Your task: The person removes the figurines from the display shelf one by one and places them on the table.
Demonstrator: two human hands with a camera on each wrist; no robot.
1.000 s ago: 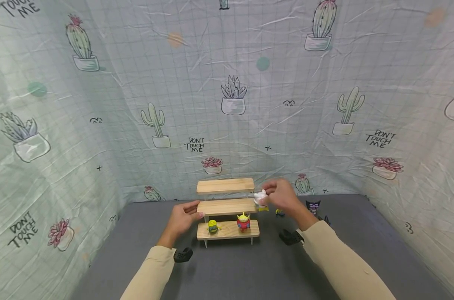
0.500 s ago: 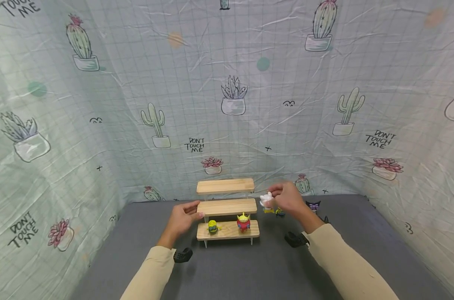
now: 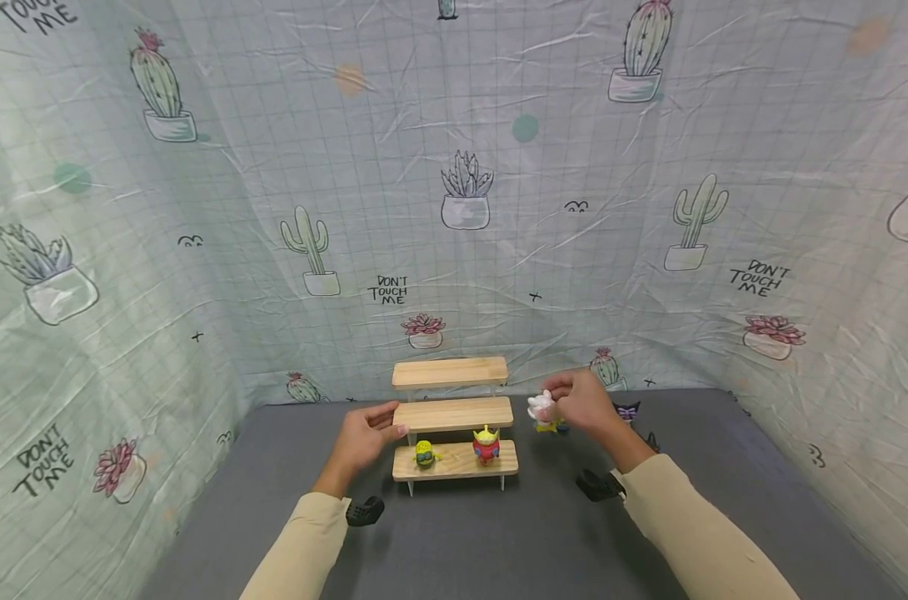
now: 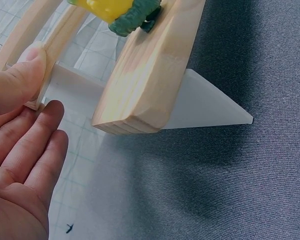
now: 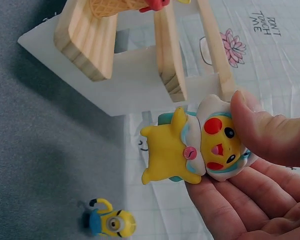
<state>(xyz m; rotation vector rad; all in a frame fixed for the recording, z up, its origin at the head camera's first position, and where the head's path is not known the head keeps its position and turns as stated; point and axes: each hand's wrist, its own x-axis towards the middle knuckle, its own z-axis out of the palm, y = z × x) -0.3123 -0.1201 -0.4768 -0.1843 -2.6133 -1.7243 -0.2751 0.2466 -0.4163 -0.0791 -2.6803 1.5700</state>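
A three-tier wooden shelf (image 3: 451,414) stands on the grey table. My left hand (image 3: 391,421) is at its left end, the thumb (image 4: 31,66) resting against the middle plank and the fingers (image 4: 44,131) straight beside the white side panel. To the right of the shelf, my right hand (image 3: 551,402) holds up a yellow figure with a white hood (image 3: 541,408), pinched between thumb (image 5: 260,129) and fingers. That figure (image 5: 171,150) has red cheeks. On the bottom plank stand a yellow-and-green figure (image 3: 425,452) and a red one with a green head (image 3: 486,445).
A small yellow-and-blue figure (image 5: 110,223) lies on the table under my right hand. A purple-and-black figure (image 3: 626,411) stands behind that hand. Cactus-print cloth (image 3: 461,208) walls in the table on three sides. The top plank (image 3: 450,372) is bare.
My right hand has carried the hooded yellow figure to the right and slightly down, away from the shelf's right end. The left hand has stayed at the shelf.
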